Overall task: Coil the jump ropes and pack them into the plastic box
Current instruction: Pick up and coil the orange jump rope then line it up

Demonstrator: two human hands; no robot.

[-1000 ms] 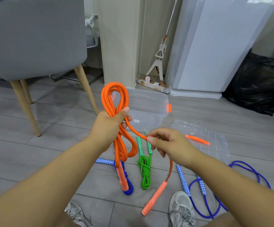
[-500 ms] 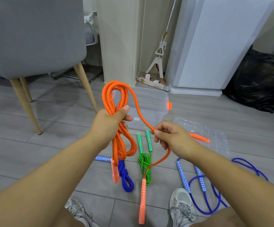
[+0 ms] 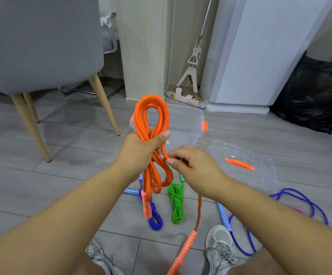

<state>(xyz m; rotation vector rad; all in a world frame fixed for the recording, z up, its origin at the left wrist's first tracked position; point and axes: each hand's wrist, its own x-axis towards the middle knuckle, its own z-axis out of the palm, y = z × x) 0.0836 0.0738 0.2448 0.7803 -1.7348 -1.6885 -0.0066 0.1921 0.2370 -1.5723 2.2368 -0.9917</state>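
While looped — rope in L+R hands

Left grip clenched, right grip seemingly pinching.

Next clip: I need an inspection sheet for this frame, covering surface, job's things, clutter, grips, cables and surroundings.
Surface: grey plank floor; the person's grey shoes stand on it.
Job's things: orange rope partly coiled in hand, one handle hanging free; green rope and coiled blue rope lie bundled on the floor; loose blue rope lies uncoiled at right; clear box open, no rope visible inside; lid flat on the floor beside it.
Clutter: nothing seen.
Grips: left hand holds the orange coil; right hand pinches its free strand.
Cables: nothing seen.
Surroundings: grey chair, mop, white cabinet, black bag.
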